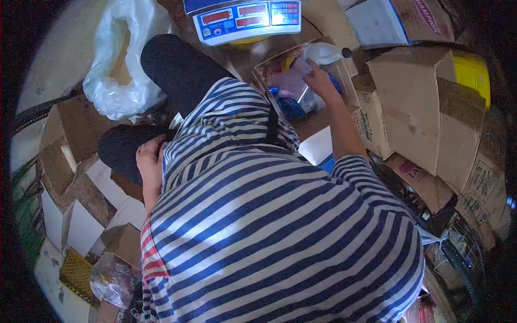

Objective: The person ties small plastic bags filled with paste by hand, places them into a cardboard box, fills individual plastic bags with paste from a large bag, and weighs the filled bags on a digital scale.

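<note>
My right hand (319, 82) reaches into an open cardboard box (350, 89). Its fingers are closed at the edge of a pinkish clear plastic bag (291, 83); the grip is partly hidden. Right above those fingers lies a clear bottle (323, 53) with a dark cap. Blue plastic packaging (291, 109) sits lower in the same box. My left hand (149, 156) rests on my dark-trousered leg beside the striped shirt, fingers loosely laid out and holding nothing.
A digital scale (247, 21) stands ahead. To its left is an open white plastic bag (110, 99). Cardboard cartons (406, 97) crowd the right, with a yellow container (471, 78) behind. More cardboard pieces (81, 223), a yellow basket (78, 269) and a filled plastic bag (113, 282) lie left.
</note>
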A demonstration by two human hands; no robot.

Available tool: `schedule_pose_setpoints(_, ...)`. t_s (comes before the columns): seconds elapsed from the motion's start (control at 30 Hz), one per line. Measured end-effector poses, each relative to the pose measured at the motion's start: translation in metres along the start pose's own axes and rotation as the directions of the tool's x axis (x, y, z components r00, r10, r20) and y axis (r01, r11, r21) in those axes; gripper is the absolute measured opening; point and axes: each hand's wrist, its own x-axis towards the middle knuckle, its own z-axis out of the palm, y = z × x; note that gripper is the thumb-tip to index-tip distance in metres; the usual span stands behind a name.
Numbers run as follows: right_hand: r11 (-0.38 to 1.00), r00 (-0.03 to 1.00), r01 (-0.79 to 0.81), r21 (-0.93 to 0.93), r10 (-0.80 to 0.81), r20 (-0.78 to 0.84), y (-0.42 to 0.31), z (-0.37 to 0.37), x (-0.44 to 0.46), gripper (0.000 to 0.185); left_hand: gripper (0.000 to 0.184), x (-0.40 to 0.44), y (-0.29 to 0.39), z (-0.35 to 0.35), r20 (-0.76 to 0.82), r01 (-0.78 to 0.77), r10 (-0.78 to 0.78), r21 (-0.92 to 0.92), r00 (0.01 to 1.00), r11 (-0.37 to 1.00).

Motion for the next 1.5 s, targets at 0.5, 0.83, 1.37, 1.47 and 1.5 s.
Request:
schedule_pose_setpoints(0.5,0.147,0.749,-0.453,0.879,0.597,0.286,0.023,-0.092,-0.080,0.009,0.023,0.006,-0.004,0.003,-0.051,-0.052,0.053,0.013,0.997,0.999)
schedule_pose_setpoints(0.83,0.731,0.797,-0.332,0.596,0.556,-0.237,0.082,-0.057,-0.065,0.007,0.023,-0.003,-0.005,0.003,-0.097,-0.050,0.049,-0.012,0.994,0.999)
schedule_pose_setpoints(1.37,0.989,0.997,-0.079,-0.128,0.078,-0.011,0.010,0.026,-0.059,0.028,0.021,-0.003,0.002,-0.003,-0.080,-0.032,0.026,-0.072,0.996,0.997)
schedule_pose_setpoints(1.47,0.944,0.975,0.080,-0.322,-0.141,-0.172,-0.015,-0.005,-0.061,0.027,0.021,-0.005,0.009,-0.009,-0.036,0.182,-0.235,-0.523,0.971,0.833)
schedule_pose_setpoints(1.5,0.941,0.966,0.171,-0.293,-0.218,-0.139,-0.014,-0.018,-0.057,0.025,0.021,-0.002,0.007,-0.011,-0.047,0.149,-0.267,-0.729,0.963,0.668)
